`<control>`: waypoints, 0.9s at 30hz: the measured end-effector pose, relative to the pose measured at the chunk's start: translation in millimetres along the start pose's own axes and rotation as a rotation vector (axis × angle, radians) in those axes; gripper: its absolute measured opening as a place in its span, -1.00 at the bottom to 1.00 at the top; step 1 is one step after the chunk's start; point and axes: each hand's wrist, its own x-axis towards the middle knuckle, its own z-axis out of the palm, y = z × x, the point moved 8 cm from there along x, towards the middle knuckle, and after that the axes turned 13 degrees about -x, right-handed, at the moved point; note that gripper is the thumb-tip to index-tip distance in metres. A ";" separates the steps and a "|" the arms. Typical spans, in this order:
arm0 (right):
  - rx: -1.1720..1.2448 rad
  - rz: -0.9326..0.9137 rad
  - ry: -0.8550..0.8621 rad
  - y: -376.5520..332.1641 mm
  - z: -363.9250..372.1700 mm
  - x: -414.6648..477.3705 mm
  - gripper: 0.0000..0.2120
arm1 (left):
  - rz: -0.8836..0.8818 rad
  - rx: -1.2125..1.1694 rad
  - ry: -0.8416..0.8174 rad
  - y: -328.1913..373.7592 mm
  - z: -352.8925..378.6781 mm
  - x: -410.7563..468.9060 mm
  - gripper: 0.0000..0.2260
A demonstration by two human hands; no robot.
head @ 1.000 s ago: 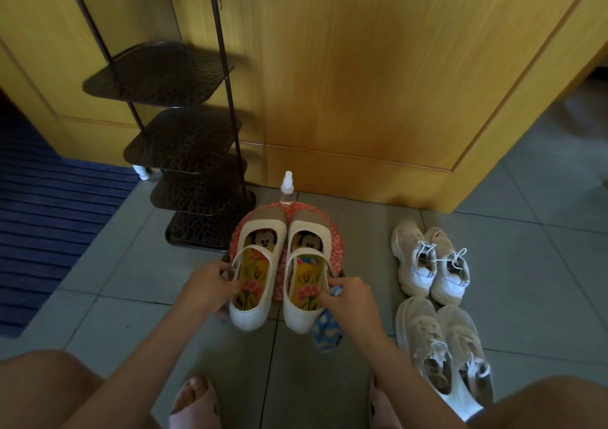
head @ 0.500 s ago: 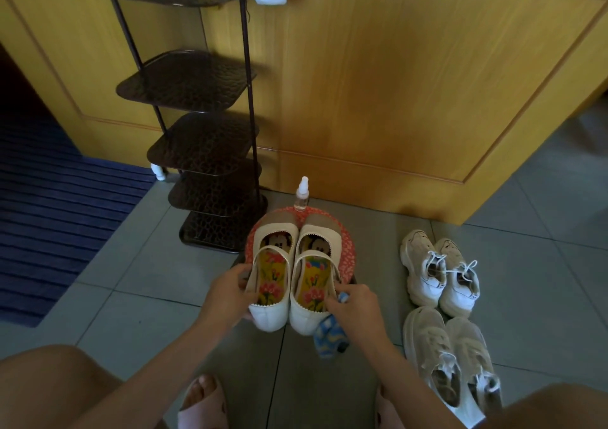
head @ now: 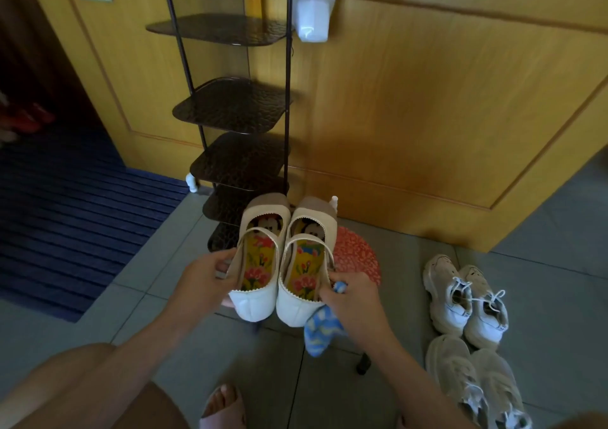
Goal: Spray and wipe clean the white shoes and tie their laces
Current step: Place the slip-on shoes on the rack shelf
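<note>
One shoe [head: 260, 260] per grip [head: 200, 283], seemingly aloft

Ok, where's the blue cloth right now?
In the head view it is low and centre: the blue cloth hangs from the right hand, which also grips the right-hand strap shoe, with the red stool just behind.

- My left hand [head: 204, 280] grips the outer side of the left strap shoe [head: 260, 257].
- My right hand [head: 352, 300] pinches the outer side of the right strap shoe [head: 306, 264], with a blue cloth [head: 317, 333] bunched under its fingers.
- Both shoes are held side by side, toes away from me.
- A red patterned stool [head: 357, 254] stands just behind my right hand.
- A spray bottle [head: 334, 200] peeks past the right shoe's toe.
- Two pairs of white sneakers [head: 464, 297] lie on the tiled floor [head: 543, 297] to my right.
</note>
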 end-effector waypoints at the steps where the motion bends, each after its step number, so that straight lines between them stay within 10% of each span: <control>1: 0.021 -0.009 -0.005 -9.5 1.4 4.6 -0.49 | 0.007 -0.007 0.006 6.0 -7.5 1.9 -0.71; 27: 0.037 -0.009 0.021 -177.7 3.3 217.8 -0.61 | 0.021 -0.041 0.095 147.2 -146.8 172.3 -0.68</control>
